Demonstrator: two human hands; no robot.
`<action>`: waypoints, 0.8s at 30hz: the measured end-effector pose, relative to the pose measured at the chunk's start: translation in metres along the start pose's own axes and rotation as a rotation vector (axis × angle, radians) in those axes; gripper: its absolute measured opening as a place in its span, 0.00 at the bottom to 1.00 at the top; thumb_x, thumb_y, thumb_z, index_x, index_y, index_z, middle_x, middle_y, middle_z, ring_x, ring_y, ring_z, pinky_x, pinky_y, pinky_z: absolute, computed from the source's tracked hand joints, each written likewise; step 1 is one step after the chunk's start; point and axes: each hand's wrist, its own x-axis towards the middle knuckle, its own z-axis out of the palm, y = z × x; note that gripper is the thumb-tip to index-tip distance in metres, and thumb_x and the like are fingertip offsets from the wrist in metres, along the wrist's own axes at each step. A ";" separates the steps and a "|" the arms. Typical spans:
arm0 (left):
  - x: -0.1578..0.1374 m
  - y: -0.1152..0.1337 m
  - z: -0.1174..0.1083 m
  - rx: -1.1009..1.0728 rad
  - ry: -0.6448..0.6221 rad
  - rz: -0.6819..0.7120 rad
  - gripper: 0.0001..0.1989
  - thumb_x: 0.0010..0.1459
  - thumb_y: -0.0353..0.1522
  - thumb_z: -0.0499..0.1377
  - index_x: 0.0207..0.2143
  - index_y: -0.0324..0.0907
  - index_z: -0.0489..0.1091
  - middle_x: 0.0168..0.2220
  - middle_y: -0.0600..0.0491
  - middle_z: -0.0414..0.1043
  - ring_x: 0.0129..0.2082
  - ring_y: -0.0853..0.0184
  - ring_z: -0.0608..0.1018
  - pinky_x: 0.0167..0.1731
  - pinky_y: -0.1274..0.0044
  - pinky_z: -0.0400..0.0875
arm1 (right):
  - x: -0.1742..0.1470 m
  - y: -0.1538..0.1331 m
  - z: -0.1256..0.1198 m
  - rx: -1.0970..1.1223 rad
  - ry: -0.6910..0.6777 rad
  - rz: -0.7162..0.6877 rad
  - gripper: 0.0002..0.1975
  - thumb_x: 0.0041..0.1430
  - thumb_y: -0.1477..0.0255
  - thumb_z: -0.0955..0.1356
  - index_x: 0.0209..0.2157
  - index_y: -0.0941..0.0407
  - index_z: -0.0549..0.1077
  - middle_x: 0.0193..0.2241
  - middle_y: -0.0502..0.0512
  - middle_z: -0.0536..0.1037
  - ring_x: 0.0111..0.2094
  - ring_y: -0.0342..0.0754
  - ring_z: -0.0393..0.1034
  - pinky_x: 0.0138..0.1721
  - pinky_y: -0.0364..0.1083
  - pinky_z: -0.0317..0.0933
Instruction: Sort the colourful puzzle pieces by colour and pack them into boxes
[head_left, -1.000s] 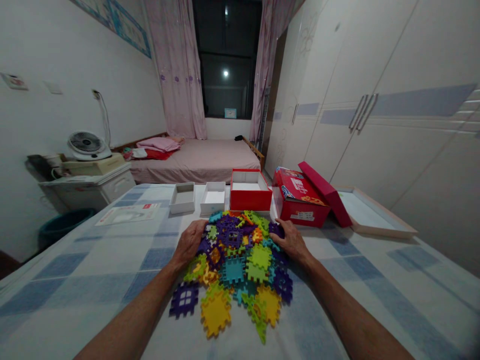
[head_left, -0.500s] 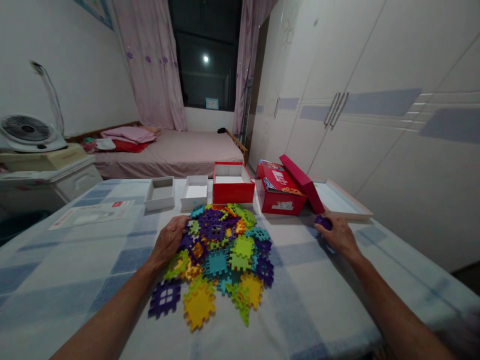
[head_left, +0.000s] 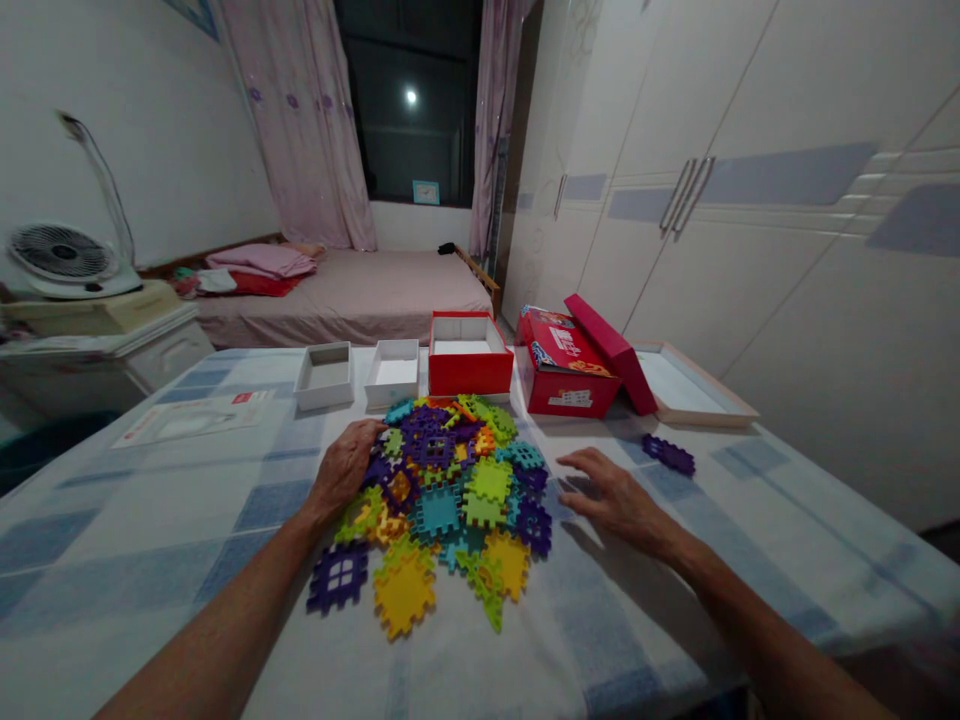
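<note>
A heap of interlocking plastic building tiles in purple, teal, lime, yellow and orange lies in front of me on the table. My left hand rests against the left side of this heap, beside purple tiles; its fingertips are hidden, so I cannot tell whether it grips one. To the right of the heap, my right hand is in the air or just over the cloth, fingers apart and holding nothing, pointing towards the tiles. Farther right, a purple tile lies alone on the cloth.
Behind the heap stand a grey-white box, a white box and an open red box. A closed red carton with a red lid leaning on it and a shallow tray are at the right. A checked cloth covers the table.
My right hand has let go of the purple tile, leaving it on the cloth at the right, and has moved left towards the heap, opening. My left hand stays at the heap.
</note>
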 end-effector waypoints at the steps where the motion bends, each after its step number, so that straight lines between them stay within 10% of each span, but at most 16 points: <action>1: 0.000 0.001 0.000 -0.002 -0.002 -0.002 0.23 0.60 0.42 0.39 0.40 0.43 0.69 0.44 0.47 0.71 0.46 0.60 0.72 0.51 0.67 0.64 | 0.003 -0.011 0.006 0.001 -0.039 -0.013 0.15 0.56 0.65 0.66 0.45 0.54 0.70 0.42 0.56 0.71 0.43 0.47 0.67 0.46 0.46 0.61; 16: 0.000 -0.002 0.002 -0.048 -0.003 -0.036 0.23 0.62 0.42 0.37 0.39 0.43 0.69 0.44 0.48 0.70 0.47 0.62 0.72 0.52 0.69 0.63 | 0.023 -0.023 0.032 -0.280 0.062 0.078 0.11 0.62 0.68 0.59 0.40 0.54 0.70 0.39 0.56 0.71 0.36 0.48 0.67 0.40 0.46 0.59; 21: -0.001 0.004 0.000 -0.052 0.005 -0.039 0.24 0.61 0.43 0.38 0.38 0.44 0.70 0.44 0.49 0.71 0.46 0.63 0.72 0.51 0.71 0.64 | 0.017 -0.016 0.009 -0.108 0.331 0.173 0.12 0.62 0.69 0.55 0.29 0.54 0.66 0.29 0.53 0.70 0.32 0.47 0.66 0.35 0.45 0.58; 24: -0.001 0.004 0.001 -0.073 0.010 -0.072 0.25 0.62 0.44 0.38 0.39 0.43 0.70 0.44 0.49 0.70 0.46 0.63 0.72 0.51 0.71 0.64 | 0.006 -0.022 0.001 0.049 0.236 0.192 0.14 0.62 0.67 0.54 0.26 0.53 0.64 0.25 0.51 0.68 0.29 0.46 0.65 0.33 0.44 0.58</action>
